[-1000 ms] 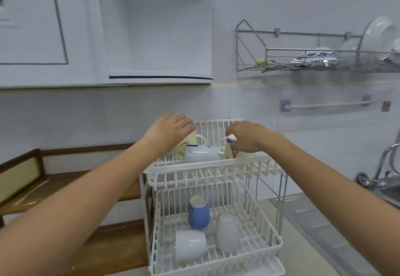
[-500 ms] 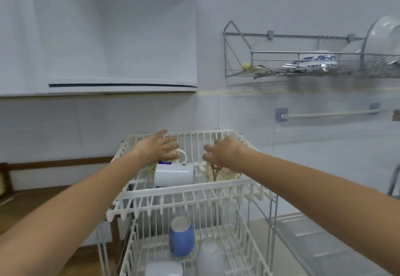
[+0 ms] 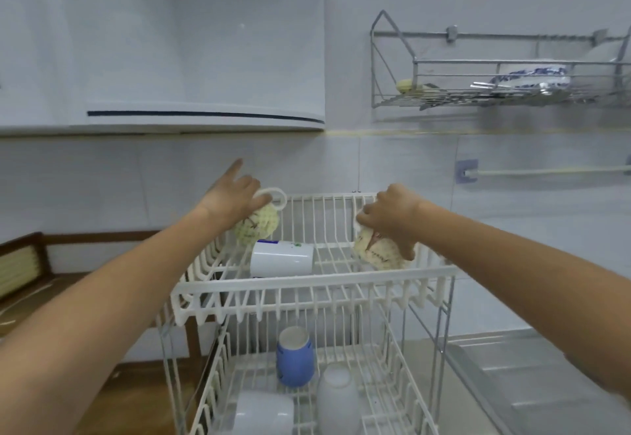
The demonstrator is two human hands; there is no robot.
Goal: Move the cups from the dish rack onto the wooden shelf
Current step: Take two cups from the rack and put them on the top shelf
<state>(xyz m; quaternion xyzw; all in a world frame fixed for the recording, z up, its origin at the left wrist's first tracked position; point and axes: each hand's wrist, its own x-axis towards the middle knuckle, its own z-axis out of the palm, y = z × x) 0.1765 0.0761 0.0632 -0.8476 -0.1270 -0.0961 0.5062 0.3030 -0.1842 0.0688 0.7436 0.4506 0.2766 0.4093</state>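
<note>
A white two-tier dish rack (image 3: pixel 317 286) stands in front of me. My left hand (image 3: pixel 232 197) grips a greenish patterned cup (image 3: pixel 257 226) by its body, lifted over the top tier's left side, its white handle pointing up. My right hand (image 3: pixel 389 216) grips a cream patterned cup (image 3: pixel 375 253) above the top tier's right side. A white cup (image 3: pixel 283 258) lies on its side between them on the top tier. The lower tier holds a blue cup (image 3: pixel 294 358) and two white cups (image 3: pixel 336 400) (image 3: pixel 264 414). The wooden shelf (image 3: pixel 30 294) is at the left.
A white wall cabinet (image 3: pixel 164 42) hangs above the left. A metal wall rack (image 3: pixel 495 93) with dishes is at the upper right, with a towel bar (image 3: pixel 546 171) below it. A steel drainboard (image 3: pixel 529 376) lies to the right of the dish rack.
Both hands have closed on the patterned cups and lifted them off the top tier. The view has moved closer to the rack.
</note>
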